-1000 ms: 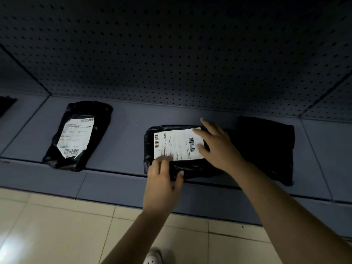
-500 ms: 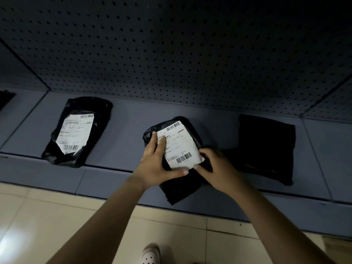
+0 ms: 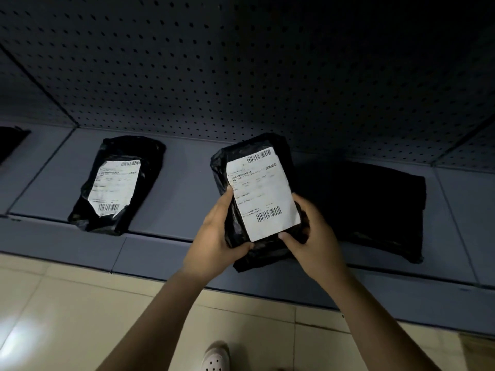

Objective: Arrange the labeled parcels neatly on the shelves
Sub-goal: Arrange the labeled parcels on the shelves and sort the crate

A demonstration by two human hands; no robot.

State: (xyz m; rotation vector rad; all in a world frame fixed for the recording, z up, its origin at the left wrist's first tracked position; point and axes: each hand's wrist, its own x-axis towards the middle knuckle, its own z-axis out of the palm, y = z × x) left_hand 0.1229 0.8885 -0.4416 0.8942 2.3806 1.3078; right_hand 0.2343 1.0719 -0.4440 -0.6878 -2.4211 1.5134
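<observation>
Held item: black plastic mailer parcel with white barcode label [image 3: 261,194], tilted, apparently lifted above grey shelf [image 3: 184,167].
Left hand [image 3: 219,236]: grip curled round parcel's left edge.
Right hand [image 3: 312,242]: grip pinching lower right corner.

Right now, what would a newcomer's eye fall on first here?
The white-labelled black parcel in the middle, gripped by the left hand and the right hand. Left of it a second labelled parcel lies flat on the shelf; right of it lies a plain black parcel, no label showing.
</observation>
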